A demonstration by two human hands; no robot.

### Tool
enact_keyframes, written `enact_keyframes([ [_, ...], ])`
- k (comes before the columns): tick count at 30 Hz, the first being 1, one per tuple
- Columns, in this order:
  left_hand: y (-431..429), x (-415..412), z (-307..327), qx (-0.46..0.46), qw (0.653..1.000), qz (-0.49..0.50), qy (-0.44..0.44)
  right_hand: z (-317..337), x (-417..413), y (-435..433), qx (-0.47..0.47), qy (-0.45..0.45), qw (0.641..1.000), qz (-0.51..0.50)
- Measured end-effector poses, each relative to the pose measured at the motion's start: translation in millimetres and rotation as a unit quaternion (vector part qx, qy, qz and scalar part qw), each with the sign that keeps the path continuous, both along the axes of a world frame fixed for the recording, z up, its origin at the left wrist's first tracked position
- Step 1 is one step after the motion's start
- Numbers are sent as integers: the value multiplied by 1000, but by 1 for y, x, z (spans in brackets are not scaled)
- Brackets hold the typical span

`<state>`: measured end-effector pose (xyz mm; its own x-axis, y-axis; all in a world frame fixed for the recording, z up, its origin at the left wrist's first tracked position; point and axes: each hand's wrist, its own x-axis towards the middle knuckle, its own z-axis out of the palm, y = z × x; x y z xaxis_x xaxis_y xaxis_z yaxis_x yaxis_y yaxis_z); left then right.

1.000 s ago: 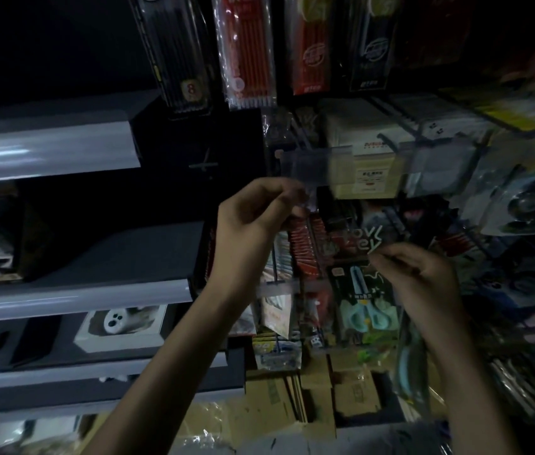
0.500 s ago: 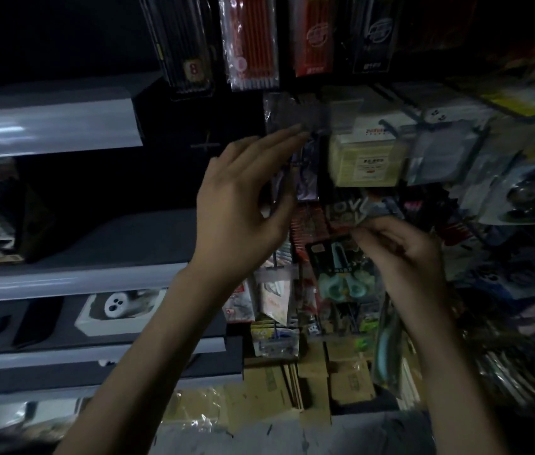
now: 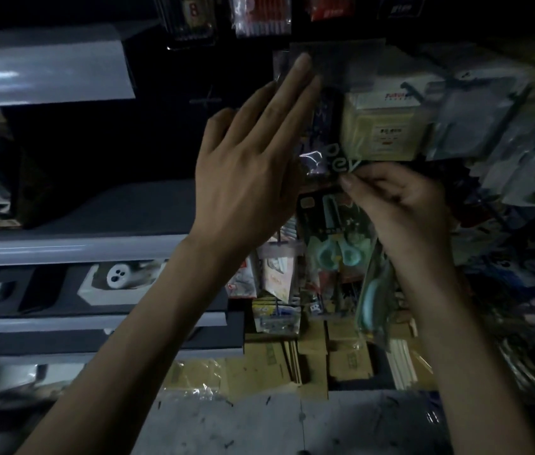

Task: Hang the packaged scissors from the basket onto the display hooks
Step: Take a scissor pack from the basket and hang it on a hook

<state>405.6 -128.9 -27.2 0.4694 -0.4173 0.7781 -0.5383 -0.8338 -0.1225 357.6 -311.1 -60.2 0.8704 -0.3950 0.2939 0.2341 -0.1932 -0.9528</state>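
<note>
In this dim shop aisle, grey shelves (image 3: pixel 62 247) to my left and cardboard boxes (image 3: pixel 348 359) on the floor (image 3: pixel 259 421) below, my left grip (image 3: pixel 253 165) lies straight-fingered against the hanging packets (image 3: pixel 322 126) while my right grip (image 3: pixel 397 205) pinches the packaged scissors (image 3: pixel 331 238) just below them.

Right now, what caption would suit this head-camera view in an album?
Dim shop: right hand pinches a clear pack of mint-handled scissors; flat left hand touches a translucent plastic tag.

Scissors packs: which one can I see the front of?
The pack pinched at its top by the right hand, mint handles showing; the other pack hangs edge-on below that hand.
</note>
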Motion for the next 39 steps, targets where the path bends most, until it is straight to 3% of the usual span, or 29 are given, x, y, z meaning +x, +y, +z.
enact_keyframes([
  [17,10,5,2,17,1000,-1,9,27,46,9,54,-112,991,41],
  [39,11,8,0,9,1000,-5,11,23,71,19,123,-149,981,6],
])
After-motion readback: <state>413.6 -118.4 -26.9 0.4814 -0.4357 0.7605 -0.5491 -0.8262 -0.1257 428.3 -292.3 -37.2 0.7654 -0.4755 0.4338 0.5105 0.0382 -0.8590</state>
